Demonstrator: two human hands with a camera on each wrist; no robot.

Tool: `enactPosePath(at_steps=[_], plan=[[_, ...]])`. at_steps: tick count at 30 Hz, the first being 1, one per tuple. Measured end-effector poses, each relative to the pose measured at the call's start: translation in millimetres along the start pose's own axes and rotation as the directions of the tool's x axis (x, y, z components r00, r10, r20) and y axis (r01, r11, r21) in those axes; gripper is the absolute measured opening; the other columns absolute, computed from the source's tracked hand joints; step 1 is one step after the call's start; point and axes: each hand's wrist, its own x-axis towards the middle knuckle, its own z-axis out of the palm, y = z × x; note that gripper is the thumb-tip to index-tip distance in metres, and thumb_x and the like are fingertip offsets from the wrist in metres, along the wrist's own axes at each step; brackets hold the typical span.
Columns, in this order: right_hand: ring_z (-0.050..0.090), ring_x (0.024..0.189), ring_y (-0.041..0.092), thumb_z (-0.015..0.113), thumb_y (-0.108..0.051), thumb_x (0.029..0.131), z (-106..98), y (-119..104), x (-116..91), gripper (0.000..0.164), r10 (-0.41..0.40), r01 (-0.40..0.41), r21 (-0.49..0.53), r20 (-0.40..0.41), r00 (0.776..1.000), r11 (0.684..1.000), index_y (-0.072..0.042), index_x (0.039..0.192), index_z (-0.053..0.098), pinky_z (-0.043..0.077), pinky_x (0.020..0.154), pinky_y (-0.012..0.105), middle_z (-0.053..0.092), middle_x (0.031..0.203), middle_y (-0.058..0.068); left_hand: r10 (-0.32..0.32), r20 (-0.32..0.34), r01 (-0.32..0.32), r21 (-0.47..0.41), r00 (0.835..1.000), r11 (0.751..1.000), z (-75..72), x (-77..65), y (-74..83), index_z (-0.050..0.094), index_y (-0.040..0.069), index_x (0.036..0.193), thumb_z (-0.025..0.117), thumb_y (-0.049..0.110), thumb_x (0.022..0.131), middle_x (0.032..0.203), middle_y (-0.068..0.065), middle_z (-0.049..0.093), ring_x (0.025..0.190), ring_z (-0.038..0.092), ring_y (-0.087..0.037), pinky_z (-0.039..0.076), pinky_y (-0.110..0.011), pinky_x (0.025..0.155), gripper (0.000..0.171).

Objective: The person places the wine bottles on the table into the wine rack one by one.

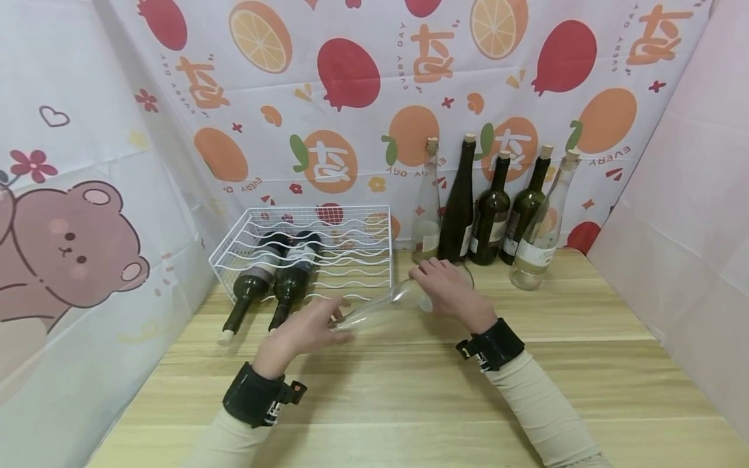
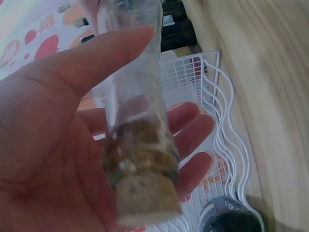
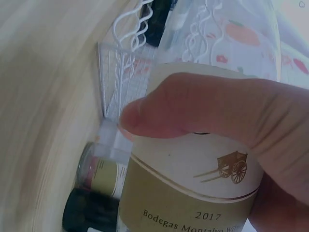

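Observation:
A clear glass wine bottle [image 1: 374, 311] lies slanted above the table, its neck toward the left. My right hand [image 1: 445, 289] grips its body; in the right wrist view the thumb crosses the white-and-gold label [image 3: 193, 198]. Around the neck, near the cork [image 2: 147, 200], is my left hand [image 1: 304, 328], its thumb on one side and loosely spread fingers on the other. Just beyond that hand, a white wire rack [image 1: 316, 207] holds two dark wine bottles, one at the left [image 1: 251, 286] and another beside it [image 1: 291, 283], with necks facing me.
At the back right stand several corked bottles: a clear one [image 1: 427, 227], a tall dark one [image 1: 459, 214], two more dark ones and a clear one [image 1: 538, 250] at the right end. Fruit-printed cloth [image 1: 351, 71] hangs behind the wooden table [image 1: 398, 403].

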Motion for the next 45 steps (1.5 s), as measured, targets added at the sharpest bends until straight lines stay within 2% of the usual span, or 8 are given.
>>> enactPosePath(at_steps=[5,9,14,18,22,28,39,45], plan=[[0.059,0.115,0.032,0.094,-0.016,0.068,2,-8,1,0.070,-0.007,0.007,-0.015,0.001,1.000,1.000,-0.011,0.128,0.058,0.048,0.106,0.048,0.063,0.123,0.012,0.069,0.021,-0.069,0.030,0.997,0.997,8.0,1.6,-1.3,0.059,-0.003,0.131,0.077,0.027,0.092,0.106,-0.019,0.074,0.096,0.072,-0.032,0.059,-0.043,0.083,0.052],[0.058,0.115,0.032,0.094,-0.014,0.067,1,-13,1,0.070,-0.012,0.011,-0.018,-0.016,1.000,1.000,-0.011,0.128,0.058,0.048,0.105,0.048,0.064,0.122,0.012,0.107,0.001,-0.107,0.036,0.994,0.994,11.1,3.1,-2.0,0.062,0.000,0.122,0.076,0.032,0.093,0.097,-0.012,0.073,0.086,0.069,-0.024,0.057,-0.038,0.077,0.046],[0.059,0.114,0.031,0.092,-0.011,0.067,1,-15,1,0.068,-0.012,0.011,-0.028,-0.035,0.999,1.000,-0.011,0.126,0.059,0.049,0.103,0.047,0.064,0.122,0.012,0.086,0.026,-0.087,0.021,0.996,0.996,12.7,5.6,-3.3,0.060,-0.002,0.124,0.077,0.032,0.093,0.085,-0.002,0.066,0.076,0.060,-0.012,0.053,-0.033,0.071,0.049],[0.058,0.114,0.031,0.092,-0.011,0.069,1,-16,1,0.067,-0.011,0.011,-0.015,-0.025,1.000,1.000,-0.010,0.127,0.059,0.048,0.104,0.048,0.063,0.123,0.013,0.079,0.051,-0.080,0.020,0.996,0.997,13.0,5.6,-4.8,0.063,0.000,0.107,0.077,0.029,0.092,0.078,0.001,0.059,0.068,0.052,-0.010,0.047,-0.028,0.064,0.036],[0.058,0.111,0.031,0.093,-0.011,0.068,3,-17,1,0.068,-0.030,0.029,-0.014,-0.034,0.999,0.999,-0.010,0.127,0.059,0.050,0.100,0.047,0.063,0.119,0.012,0.092,0.034,-0.094,0.071,0.995,0.993,10.3,3.6,-6.3,0.061,0.009,0.086,0.078,0.029,0.091,0.074,0.004,0.056,0.065,0.048,-0.008,0.042,-0.024,0.058,0.026],[0.058,0.107,0.029,0.096,-0.014,0.065,4,-16,0,0.073,-0.052,0.051,-0.029,-0.053,0.997,0.998,-0.011,0.129,0.059,0.051,0.097,0.045,0.061,0.115,0.010,0.100,0.009,-0.100,0.168,0.995,0.981,5.8,2.4,-8.3,0.059,0.013,0.083,0.077,0.030,0.092,0.073,0.006,0.055,0.064,0.048,-0.009,0.040,-0.025,0.056,0.026],[0.053,0.126,0.037,0.098,-0.023,0.066,-3,-11,-6,0.099,0.023,-0.046,0.207,0.112,0.993,0.977,-0.013,0.151,0.047,0.046,0.106,0.058,0.059,0.133,0.017,0.077,0.044,-0.084,0.213,0.996,0.973,-5.7,-1.1,-16.6,0.056,0.015,0.080,0.078,0.027,0.090,0.072,0.006,0.051,0.065,0.047,-0.011,0.038,-0.028,0.056,0.026],[0.052,0.130,0.040,0.097,-0.024,0.071,-9,6,-15,0.106,0.089,-0.124,0.226,0.158,0.983,0.966,-0.012,0.158,0.037,0.046,0.107,0.058,0.054,0.145,0.020,0.068,0.012,-0.069,0.218,0.998,0.974,-16.4,-7.8,-29.0,0.058,0.015,0.083,0.079,0.023,0.089,0.070,0.007,0.050,0.062,0.047,-0.010,0.036,-0.028,0.055,0.023]])
